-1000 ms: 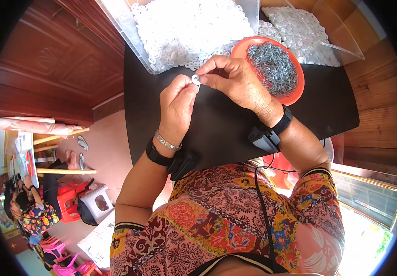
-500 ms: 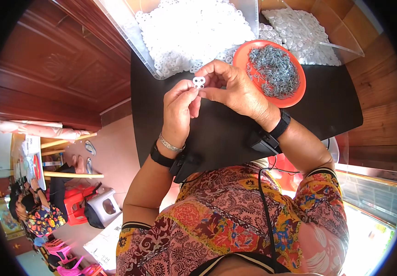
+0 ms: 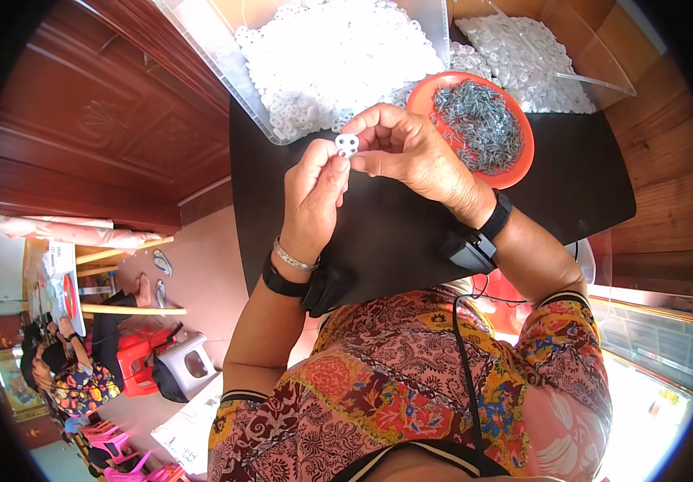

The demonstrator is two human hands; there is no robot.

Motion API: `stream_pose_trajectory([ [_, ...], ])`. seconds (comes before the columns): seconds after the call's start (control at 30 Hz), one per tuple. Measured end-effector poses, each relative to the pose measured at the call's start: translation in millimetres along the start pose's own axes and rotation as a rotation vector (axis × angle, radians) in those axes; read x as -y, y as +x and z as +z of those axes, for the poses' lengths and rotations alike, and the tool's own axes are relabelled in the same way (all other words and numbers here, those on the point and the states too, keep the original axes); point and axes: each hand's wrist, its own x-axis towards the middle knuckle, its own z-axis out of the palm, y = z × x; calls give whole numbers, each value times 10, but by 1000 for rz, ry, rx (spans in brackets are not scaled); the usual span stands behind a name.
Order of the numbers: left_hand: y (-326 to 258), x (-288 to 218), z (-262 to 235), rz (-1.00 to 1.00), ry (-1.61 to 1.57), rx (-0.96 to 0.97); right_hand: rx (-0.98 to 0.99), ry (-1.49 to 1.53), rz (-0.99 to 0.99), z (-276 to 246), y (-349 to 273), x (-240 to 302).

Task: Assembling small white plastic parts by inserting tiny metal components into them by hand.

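A small white plastic piece with several dark holes (image 3: 346,144) is held up over the near edge of a clear bin. My left hand (image 3: 311,186) pinches its lower left side between thumb and fingers. My right hand (image 3: 420,159) curls round from the other side, its thumb and index fingertips closed at the right of the same piece. Whether it is one part or two pressed together is hard to make out. The clear plastic bin (image 3: 252,110) is heaped with white plastic pieces (image 3: 294,108), several of them ring-shaped.
An orange-red plate (image 3: 420,95) piled with grey metal screws or nails (image 3: 487,128) stands right of my hands on the black table (image 3: 387,233). Behind it lies a clear bag of white pieces (image 3: 527,60). A seated person (image 3: 81,381) works at far left, near stools (image 3: 190,365).
The white piece has turned slightly in my fingers and looks more compact. My left fingers have closed up around it, while my right hand has barely moved.
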Motion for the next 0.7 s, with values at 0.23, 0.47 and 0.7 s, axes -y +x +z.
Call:
stream_pose_trajectory([
  [0.23,-9,-8,-22,182,113,-58,7,-2,67,1,-21,101],
  [0.47,-39,-13,-42,373,366,-56,36,56,74,37,-40,145],
  [0.7,-44,-7,-16,562,571,-145,58,41,55,83,-72,192],
])
